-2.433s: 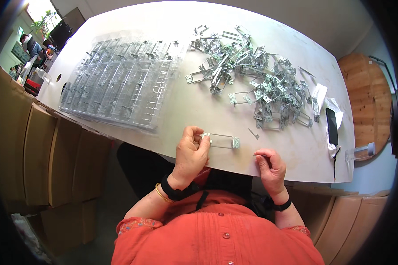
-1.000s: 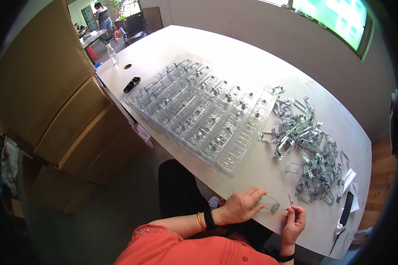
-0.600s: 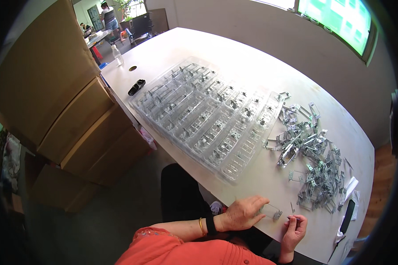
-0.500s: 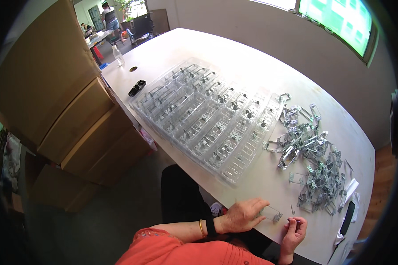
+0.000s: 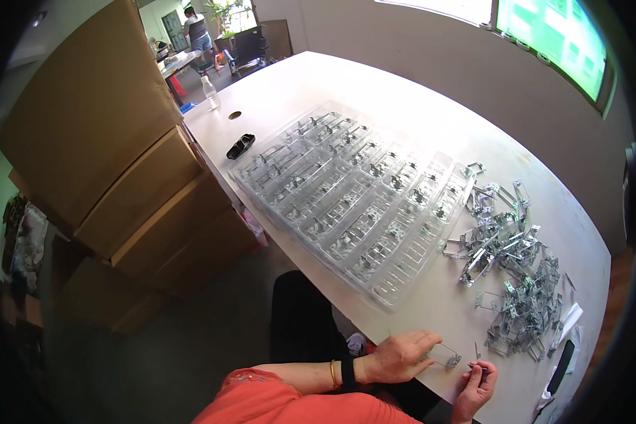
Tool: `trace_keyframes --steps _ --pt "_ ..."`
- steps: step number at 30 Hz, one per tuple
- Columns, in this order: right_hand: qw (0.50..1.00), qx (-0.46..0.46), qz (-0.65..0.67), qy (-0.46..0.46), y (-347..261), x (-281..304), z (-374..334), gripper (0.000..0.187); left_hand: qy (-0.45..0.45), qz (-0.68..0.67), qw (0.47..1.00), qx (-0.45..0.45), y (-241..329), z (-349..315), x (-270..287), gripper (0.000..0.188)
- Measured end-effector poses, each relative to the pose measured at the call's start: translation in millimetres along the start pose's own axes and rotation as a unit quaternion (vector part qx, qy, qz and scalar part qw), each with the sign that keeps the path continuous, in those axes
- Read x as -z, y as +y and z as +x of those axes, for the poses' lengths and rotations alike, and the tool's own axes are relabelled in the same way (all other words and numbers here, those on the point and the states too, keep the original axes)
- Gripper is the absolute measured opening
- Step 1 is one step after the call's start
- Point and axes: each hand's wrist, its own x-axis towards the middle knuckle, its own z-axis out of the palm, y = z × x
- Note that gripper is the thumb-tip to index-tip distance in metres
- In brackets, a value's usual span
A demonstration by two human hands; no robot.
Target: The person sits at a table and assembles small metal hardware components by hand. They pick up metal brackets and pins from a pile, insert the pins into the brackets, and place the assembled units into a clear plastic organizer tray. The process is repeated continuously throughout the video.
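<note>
A clear plastic tray (image 5: 353,205) of metal parts sits mid-tabletop (image 5: 403,120). At the near edge, the left hand (image 5: 401,355) pinches a wire metal bracket (image 5: 445,355); the right hand (image 5: 475,385), grip clenched, holds a small pin (image 5: 476,366).

Trays (image 5: 353,198) sit mid-frame on the table (image 5: 403,106), the pile of metal clips (image 5: 509,275) to their right. Lower right, at the table's near edge, left hand (image 5: 399,357) and right hand (image 5: 477,385) flank a wire clip (image 5: 445,355). Cardboard boxes (image 5: 106,162) stack at left.
</note>
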Motion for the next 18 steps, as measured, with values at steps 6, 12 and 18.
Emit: trace_keyframes --steps 6,12,18 --pt "1.000 0.010 -0.012 0.009 -3 -6 1 0.017 -0.005 0.011 1.000 0.000 0 -1 0 0.050" --pt "0.997 0.055 -0.037 0.043 22 10 1 0.019 -0.009 0.006 1.000 0.002 0 0 -1 0.050" --pt "0.998 0.053 -0.023 0.032 14 0 -2 0.020 -0.005 0.006 1.000 0.006 -1 -2 -1 0.049"
